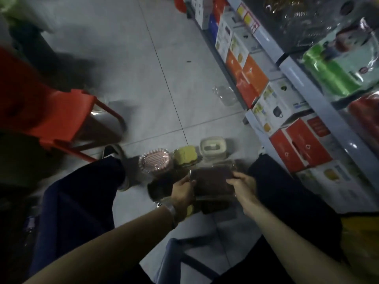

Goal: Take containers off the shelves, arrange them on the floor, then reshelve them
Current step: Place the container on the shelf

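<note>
A brown-lidded clear container [213, 181] is held low over the floor between my knees. My left hand [182, 191] grips its left edge and my right hand [242, 184] grips its right edge. Beyond it on the floor stand a pink ribbed-lid container [154, 160], a yellow-lidded container [185, 155] and a cream-lidded clear container [213, 150] in a row. More dark containers sit under and beside the held one, partly hidden. The image is dim and blurred.
Grey shelves [303, 78] packed with boxed goods run along the right. A clear plastic jar [225, 95] lies on the floor by the bottom shelf. A red plastic stool [61, 119] stands at left. My legs in dark trousers flank the containers.
</note>
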The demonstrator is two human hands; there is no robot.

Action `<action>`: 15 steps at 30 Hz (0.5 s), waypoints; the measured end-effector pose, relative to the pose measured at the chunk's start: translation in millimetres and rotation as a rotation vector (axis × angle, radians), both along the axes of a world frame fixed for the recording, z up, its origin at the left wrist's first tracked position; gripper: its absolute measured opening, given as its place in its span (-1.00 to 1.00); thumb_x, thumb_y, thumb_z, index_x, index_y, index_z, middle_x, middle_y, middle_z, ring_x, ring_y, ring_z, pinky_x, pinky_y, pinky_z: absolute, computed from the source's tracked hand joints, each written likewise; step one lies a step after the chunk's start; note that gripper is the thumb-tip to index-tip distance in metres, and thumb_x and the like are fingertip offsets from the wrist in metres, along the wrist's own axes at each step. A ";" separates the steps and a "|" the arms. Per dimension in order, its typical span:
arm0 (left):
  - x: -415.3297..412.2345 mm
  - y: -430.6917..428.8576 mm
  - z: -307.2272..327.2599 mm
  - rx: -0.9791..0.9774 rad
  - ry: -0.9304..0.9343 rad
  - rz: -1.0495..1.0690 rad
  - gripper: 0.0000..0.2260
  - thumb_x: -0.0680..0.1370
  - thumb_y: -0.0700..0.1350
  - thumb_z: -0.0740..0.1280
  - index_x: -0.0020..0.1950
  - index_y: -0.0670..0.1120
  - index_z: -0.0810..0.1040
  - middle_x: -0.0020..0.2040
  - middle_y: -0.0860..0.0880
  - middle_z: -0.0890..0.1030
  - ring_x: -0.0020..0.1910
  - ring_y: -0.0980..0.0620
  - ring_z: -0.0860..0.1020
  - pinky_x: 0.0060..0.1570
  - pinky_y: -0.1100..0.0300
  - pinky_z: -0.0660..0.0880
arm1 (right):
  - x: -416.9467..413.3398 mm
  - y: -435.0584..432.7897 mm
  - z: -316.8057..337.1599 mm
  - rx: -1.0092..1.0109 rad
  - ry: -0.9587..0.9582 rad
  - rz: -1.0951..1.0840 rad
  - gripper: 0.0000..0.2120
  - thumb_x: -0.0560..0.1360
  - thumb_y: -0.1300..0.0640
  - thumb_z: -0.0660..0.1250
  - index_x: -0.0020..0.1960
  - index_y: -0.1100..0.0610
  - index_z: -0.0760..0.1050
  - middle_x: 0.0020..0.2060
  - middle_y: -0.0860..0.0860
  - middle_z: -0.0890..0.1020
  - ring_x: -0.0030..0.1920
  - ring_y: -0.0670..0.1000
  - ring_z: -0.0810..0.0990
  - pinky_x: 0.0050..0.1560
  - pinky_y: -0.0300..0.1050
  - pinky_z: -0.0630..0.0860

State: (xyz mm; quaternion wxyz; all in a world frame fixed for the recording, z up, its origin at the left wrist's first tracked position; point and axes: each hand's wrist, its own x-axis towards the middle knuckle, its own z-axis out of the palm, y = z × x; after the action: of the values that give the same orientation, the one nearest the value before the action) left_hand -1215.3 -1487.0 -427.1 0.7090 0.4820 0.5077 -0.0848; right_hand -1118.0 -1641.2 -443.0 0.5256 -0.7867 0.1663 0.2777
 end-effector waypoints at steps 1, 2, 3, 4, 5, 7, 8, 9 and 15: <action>-1.3 -6.4 -11.1 0.017 0.032 -0.020 -0.75 0.71 -0.22 0.19 0.23 0.01 0.62 -0.02 -0.01 0.65 -0.06 -0.03 0.60 -0.26 0.11 0.62 | -2.2 -2.6 -11.8 -0.037 0.003 -0.006 -0.68 0.48 0.33 0.47 0.16 0.04 0.68 0.00 0.06 0.70 0.01 0.11 0.65 0.05 0.00 0.58; -2.7 -12.7 -21.5 0.022 0.056 -0.040 -0.74 0.70 -0.22 0.20 0.22 0.02 0.64 0.00 -0.05 0.67 -0.03 -0.09 0.62 -0.14 0.01 0.66 | -4.1 -5.8 -25.2 -0.076 0.018 -0.007 -0.69 0.47 0.35 0.46 0.14 0.06 0.69 -0.01 0.07 0.71 0.00 0.13 0.65 0.04 -0.02 0.58; -4.6 -18.2 -33.3 0.020 0.076 -0.055 -0.74 0.69 -0.22 0.21 0.19 0.02 0.65 0.00 -0.08 0.68 -0.03 -0.11 0.63 -0.05 -0.06 0.67 | -5.5 -8.8 -37.5 -0.109 0.042 -0.001 -0.71 0.46 0.36 0.46 0.11 0.10 0.71 -0.05 0.08 0.72 -0.01 0.15 0.66 0.06 0.00 0.59; -5.8 -23.7 -43.9 0.022 0.090 -0.066 -0.75 0.69 -0.24 0.21 0.14 0.02 0.65 -0.04 -0.06 0.67 -0.07 -0.08 0.61 -0.06 -0.02 0.66 | -6.2 -12.1 -49.7 -0.147 0.080 0.007 -0.72 0.45 0.36 0.46 0.10 0.13 0.72 -0.09 0.07 0.71 -0.01 0.16 0.67 0.08 0.01 0.61; -6.3 -29.0 -52.2 0.034 0.093 -0.066 -0.75 0.68 -0.25 0.22 0.07 0.02 0.64 -0.10 -0.02 0.65 -0.13 -0.01 0.58 -0.15 0.10 0.60 | -6.2 -16.1 -60.1 -0.187 0.119 0.020 -0.74 0.45 0.36 0.46 0.10 0.17 0.73 -0.13 0.06 0.70 -0.03 0.15 0.67 0.10 0.01 0.60; -6.2 -39.6 -68.9 0.052 0.115 -0.053 -0.71 0.66 -0.30 0.22 -0.04 0.05 0.60 -0.17 0.02 0.60 -0.21 0.08 0.52 -0.27 0.21 0.47 | -5.5 -24.2 -80.4 -0.256 0.167 0.071 -0.78 0.47 0.35 0.43 0.07 0.20 0.73 -0.16 0.05 0.67 -0.07 0.13 0.63 0.07 0.00 0.60; -5.5 -44.4 -75.0 0.064 0.125 -0.061 -0.69 0.65 -0.33 0.22 -0.03 0.07 0.59 -0.18 0.02 0.59 -0.22 0.06 0.51 -0.27 0.21 0.48 | -6.1 -27.6 -89.1 -0.281 0.173 0.114 -0.78 0.47 0.35 0.41 0.05 0.18 0.73 -0.17 0.06 0.66 -0.08 0.13 0.62 -0.01 -0.04 0.59; -5.3 -48.4 -79.8 0.077 0.124 -0.067 -0.67 0.64 -0.35 0.21 0.01 0.08 0.59 -0.18 0.00 0.59 -0.18 0.01 0.53 -0.21 0.16 0.53 | -7.3 -29.3 -95.6 -0.303 0.186 0.154 -0.76 0.48 0.35 0.39 0.06 0.14 0.73 -0.16 0.07 0.65 -0.10 0.12 0.60 -0.11 -0.11 0.53; -13.2 -63.9 -131.3 0.029 0.144 -0.071 -0.73 0.66 -0.25 0.22 0.19 0.06 0.60 0.01 -0.02 0.66 0.13 -0.20 0.63 -0.03 -0.08 0.62 | -10.9 -32.4 -135.4 -0.333 0.293 0.106 -0.62 0.53 0.34 0.32 0.26 0.06 0.68 0.00 0.06 0.68 0.02 0.12 0.62 -0.01 -0.11 0.52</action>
State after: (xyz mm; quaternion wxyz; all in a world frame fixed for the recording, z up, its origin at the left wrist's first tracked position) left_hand -1228.6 -1550.9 -558.4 0.6601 0.5026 0.5412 -0.1371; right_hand -1128.9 -1673.6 -578.4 0.3435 -0.8214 0.2427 0.3852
